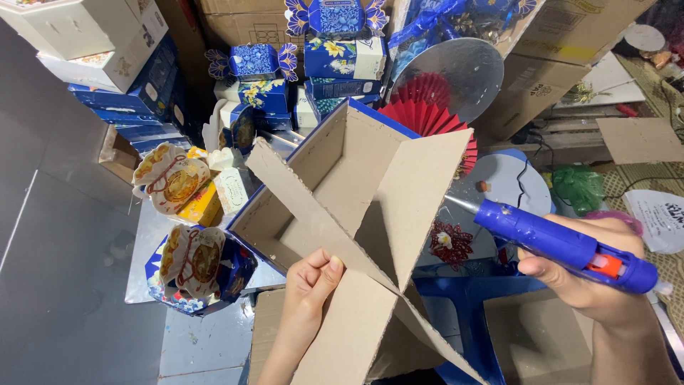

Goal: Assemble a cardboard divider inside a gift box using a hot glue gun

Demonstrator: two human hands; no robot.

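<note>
Hands are working over a cardboard box (342, 185), held tilted at centre frame with its open side facing the camera. Left hand (308, 292) is pinching a corrugated divider strip (313, 210) that crosses the box mouth diagonally, thumb on top and fingers curled beneath. A second cardboard panel (420, 192) is crossing the strip, forming an X. Right hand (591, 274) is gripping a blue glue gun (563, 246), fingers closed around its body; its nozzle is pointing left, tip just beside the panel's right edge. Blue decorated gift boxes (335, 57) are stacked behind. A red paper fan (427, 114) is lying just behind the box, touching a silver disc (456, 71).
</note>
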